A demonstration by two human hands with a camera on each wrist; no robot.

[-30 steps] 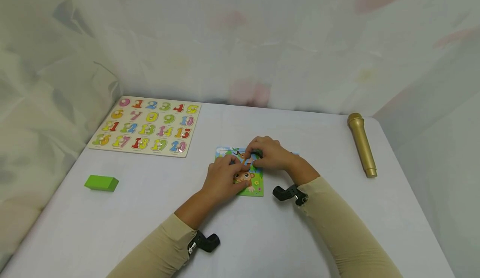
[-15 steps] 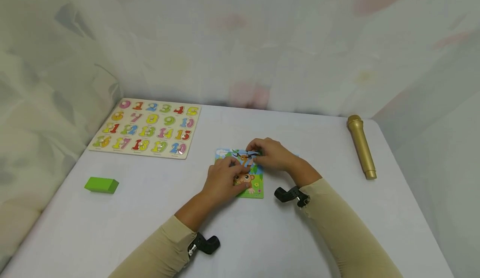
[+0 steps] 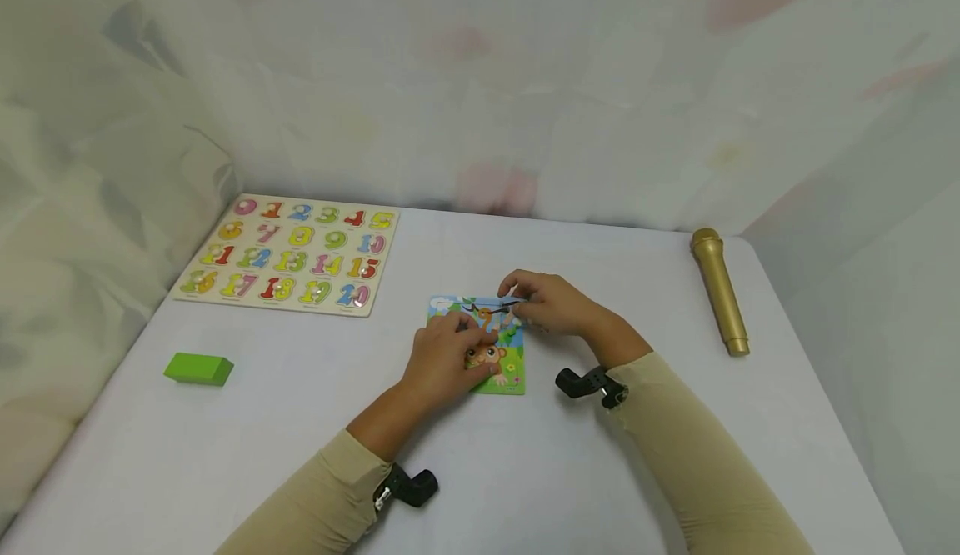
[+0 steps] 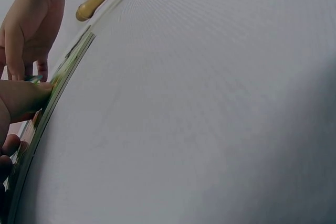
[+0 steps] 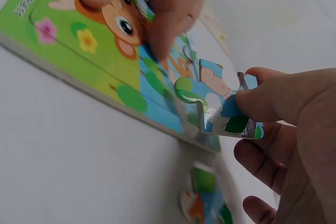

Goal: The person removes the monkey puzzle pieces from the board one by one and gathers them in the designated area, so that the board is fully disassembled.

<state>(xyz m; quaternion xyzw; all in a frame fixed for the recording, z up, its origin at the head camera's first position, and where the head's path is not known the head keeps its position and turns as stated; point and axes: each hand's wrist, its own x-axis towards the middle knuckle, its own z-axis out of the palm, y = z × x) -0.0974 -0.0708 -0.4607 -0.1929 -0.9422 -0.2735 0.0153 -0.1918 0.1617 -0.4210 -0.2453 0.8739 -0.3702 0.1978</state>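
A monkey picture puzzle [image 3: 512,378] lies on the white table. My left hand [image 3: 442,355] rests on its left part, thumb and fingers spread over the monkey; in the right wrist view its fingertips touch the puzzle [image 5: 131,90]. Over the puzzle's upper right edge, my right hand [image 3: 557,303] pinches a loose piece [image 5: 215,106] between thumb and fingers. That piece is blue with a green leaf, tilted and raised off the board. In the left wrist view the left thumb [image 4: 26,97] lies on the puzzle's edge.
Another loose piece [image 5: 212,195] lies beside the board, below the right hand. A number board [image 3: 288,247] stands at the back left, with a green block [image 3: 198,369] in front of it. A gold microphone-shaped object [image 3: 722,292] lies on the right.
My right hand has drawn back a little to the right from the middle of the puzzle, with the piece held in its fingers. My left hand has stayed in place.
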